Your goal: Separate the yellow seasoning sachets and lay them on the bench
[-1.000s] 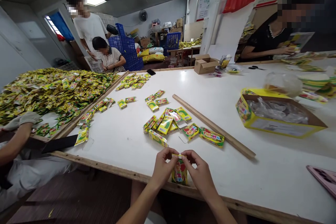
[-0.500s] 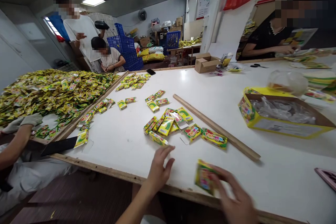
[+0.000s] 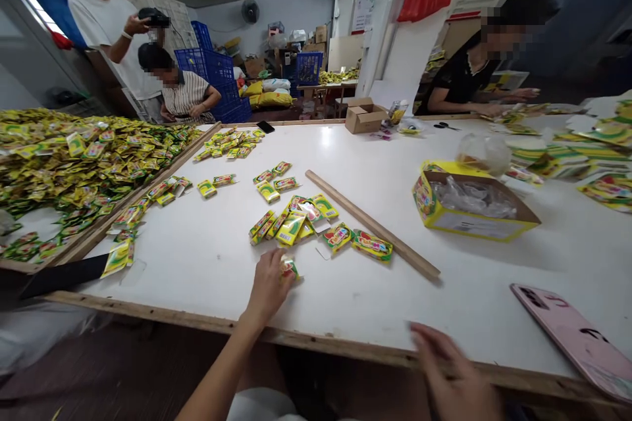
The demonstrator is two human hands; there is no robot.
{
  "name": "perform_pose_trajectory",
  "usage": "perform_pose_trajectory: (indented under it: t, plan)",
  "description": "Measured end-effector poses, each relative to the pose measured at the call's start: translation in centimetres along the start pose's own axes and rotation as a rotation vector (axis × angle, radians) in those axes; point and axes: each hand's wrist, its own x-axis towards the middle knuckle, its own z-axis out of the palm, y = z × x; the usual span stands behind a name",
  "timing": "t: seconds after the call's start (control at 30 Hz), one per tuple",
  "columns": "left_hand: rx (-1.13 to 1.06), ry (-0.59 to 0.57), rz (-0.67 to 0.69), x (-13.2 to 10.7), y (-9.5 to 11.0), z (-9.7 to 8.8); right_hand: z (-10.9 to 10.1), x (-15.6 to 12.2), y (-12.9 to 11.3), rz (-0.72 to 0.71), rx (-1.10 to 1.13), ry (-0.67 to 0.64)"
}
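My left hand (image 3: 269,283) is closed round a small yellow and green packet box (image 3: 289,268) at the near edge of a loose pile. That pile of printed yellow boxes (image 3: 292,226) lies just beyond my fingers, some leaning on one another. To its right, a box with red and green print (image 3: 372,245) lies flat beside a wooden strip (image 3: 375,227). My right hand (image 3: 457,368) is over the table's front edge, blurred, its fingers stretched out and nothing visible in them.
A pink phone (image 3: 567,335) lies at the right front. Beyond it stands an open yellow display carton (image 3: 474,223) holding clear plastic. A large heap of packets (image 3: 89,151) fills the left side behind a wooden rail. Scissors (image 3: 446,126) lie at the back; co-workers are around the table.
My left hand has closed on a small box near the pile. My right hand, which held a printed packet, has moved toward the front edge and no packet shows in it. The view has turned right.
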Motion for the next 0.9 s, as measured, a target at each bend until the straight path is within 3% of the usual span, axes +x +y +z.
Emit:
perform_pose_trajectory:
  t: [0.13, 0.27, 0.4, 0.5, 0.7, 0.9]
  plan:
    - [0.041, -0.137, -0.078, -0.6, 0.0, 0.5, 8.1, -0.8, -4.2, -0.054, 0.212, -0.322]
    - [-0.237, -0.034, -0.17, -2.4, 1.9, 1.0, 12.2, -1.1, -6.7, 0.019, 0.42, -0.343]
    - [-0.527, -0.028, -0.175, -4.3, 4.4, 2.1, 13.3, -1.2, -7.1, 0.056, 0.524, -0.223]
    - [-0.643, -0.023, -0.183, -4.5, 4.7, 2.8, 13.6, -0.6, -6.8, 0.048, 0.58, -0.146]
    - [-0.891, -0.008, -0.299, -3.5, 4.6, 3.2, 13.4, 0.6, -6.3, 0.014, 0.685, -0.124]
    - [-0.947, -0.034, -0.34, -4.0, 4.7, 3.0, 13.2, 0.2, -5.8, 0.02, 0.713, -0.148]
